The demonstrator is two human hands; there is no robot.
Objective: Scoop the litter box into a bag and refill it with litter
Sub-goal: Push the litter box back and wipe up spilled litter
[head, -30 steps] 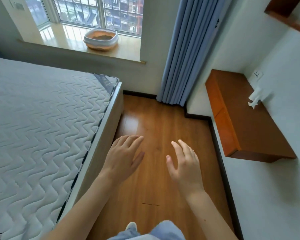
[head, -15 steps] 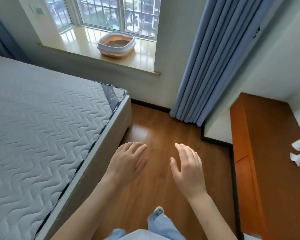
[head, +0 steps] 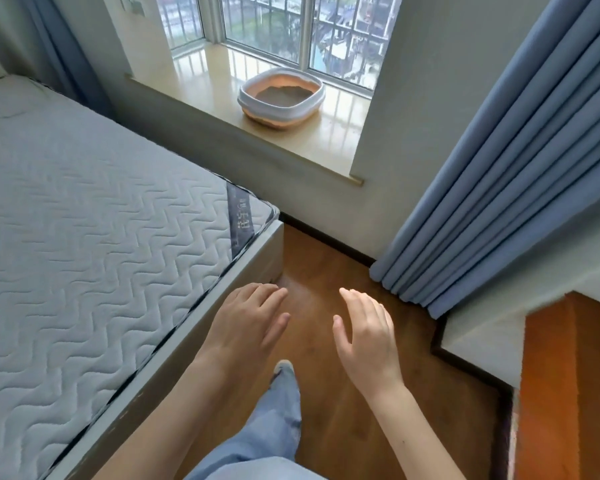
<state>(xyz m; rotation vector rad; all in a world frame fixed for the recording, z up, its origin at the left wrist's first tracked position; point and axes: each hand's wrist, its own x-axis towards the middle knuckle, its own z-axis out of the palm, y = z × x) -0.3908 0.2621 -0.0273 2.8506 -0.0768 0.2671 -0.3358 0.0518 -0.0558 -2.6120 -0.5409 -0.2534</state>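
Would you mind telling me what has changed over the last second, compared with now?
The person has walked forward along the bed toward the window sill, so the litter box looks nearer. Nothing was picked up or released. The left hand and right hand stay open and empty, and the litter box remains on the sill.

Two bare forearms with no sleeves, left grip [head: 248,323] at 7 o'clock, right grip [head: 366,327] at 5 o'clock, no rings or watch, light blue loose trouser leg [head: 271,420] at 6 o'clock, pale shoe toe [head: 283,365]
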